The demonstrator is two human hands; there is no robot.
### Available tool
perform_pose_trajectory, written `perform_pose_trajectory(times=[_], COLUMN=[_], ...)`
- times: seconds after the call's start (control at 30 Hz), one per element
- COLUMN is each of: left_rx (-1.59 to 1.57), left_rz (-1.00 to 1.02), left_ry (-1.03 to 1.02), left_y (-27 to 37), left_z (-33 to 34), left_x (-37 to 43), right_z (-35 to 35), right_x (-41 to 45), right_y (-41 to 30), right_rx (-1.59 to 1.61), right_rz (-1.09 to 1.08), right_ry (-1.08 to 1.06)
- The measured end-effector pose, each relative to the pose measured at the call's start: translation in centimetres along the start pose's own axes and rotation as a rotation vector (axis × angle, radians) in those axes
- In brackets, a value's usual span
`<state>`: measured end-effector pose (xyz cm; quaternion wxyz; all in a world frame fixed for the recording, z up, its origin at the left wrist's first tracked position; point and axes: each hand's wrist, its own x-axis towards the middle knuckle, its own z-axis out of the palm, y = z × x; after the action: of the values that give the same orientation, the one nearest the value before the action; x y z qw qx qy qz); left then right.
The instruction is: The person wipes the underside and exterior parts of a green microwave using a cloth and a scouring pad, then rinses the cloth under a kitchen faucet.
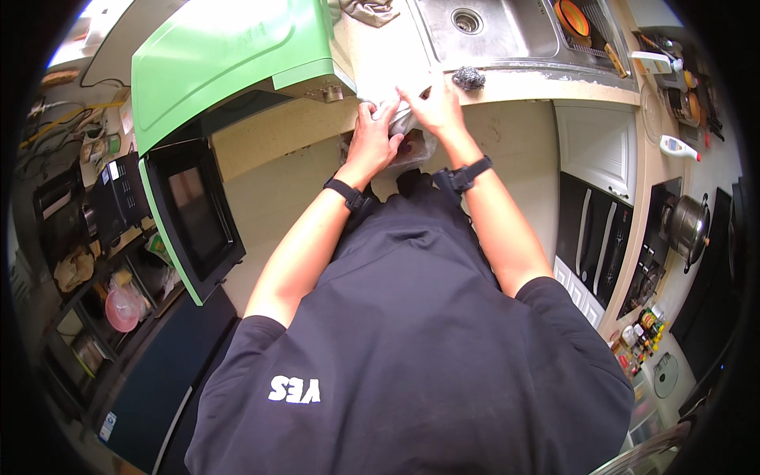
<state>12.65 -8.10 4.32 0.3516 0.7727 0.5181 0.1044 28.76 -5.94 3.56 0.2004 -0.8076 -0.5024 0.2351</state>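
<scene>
My left hand (374, 142) and my right hand (435, 107) meet at the counter's front edge. Between them is a crumpled pale cloth or plastic (402, 119), which the fingers of my left hand pinch. The fingers of my right hand touch its other side; glare hides how firmly they hold it. Below the hands, in front of the cabinet, hangs a translucent plastic bag (418, 151) with something dark reddish inside. A steel wool scrubber (469, 78) lies on the counter just right of my right hand.
A green microwave oven (237, 53) with its door (193, 219) ajar stands at the left. Behind the hands are a stainless steel sink (499, 29) and a brown-grey cloth (371, 10). An orange bowl (572, 18) sits in the drying rack. A steel pot (687, 228) is at the right.
</scene>
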Motion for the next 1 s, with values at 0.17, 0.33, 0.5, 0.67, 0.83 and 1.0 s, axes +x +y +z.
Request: perform_pose_trajectory(times=[0.17,0.33,0.5,0.67,0.83,1.0], left_rx=[0.033,-0.070,-0.113,-0.486,-1.308,-1.621], left_rz=[0.016,-0.036,0.030,-0.057,-0.496,-0.575], left_ry=[-0.059,-0.158,-0.131,-0.061,0.073,-0.120], left_y=[-0.6,-2.0,-2.9,-5.4,-9.6,-10.9], left_z=[-1.3,-2.9,-2.8,-4.0,-6.7,-8.2], left_x=[-0.5,-2.0,-2.1,-1.8,-1.4,0.1], right_z=[0.7,-1.2,0.7,1.7,-1.7,0.2], right_x=[1.4,4.2,4.1,2.4,-2.3,-6.1], right_y=[-0.5,-1.3,-2.4,0.3,-1.6,-6.0], right_rx=[-0.026,0.096,-0.071,0.457,1.065,0.189], right_rz=[0.086,0.073,-0.158,-0.075,0.131,0.021], right_ry=[0.080,-0.216,-0.017,0.005,-0.131,0.048])
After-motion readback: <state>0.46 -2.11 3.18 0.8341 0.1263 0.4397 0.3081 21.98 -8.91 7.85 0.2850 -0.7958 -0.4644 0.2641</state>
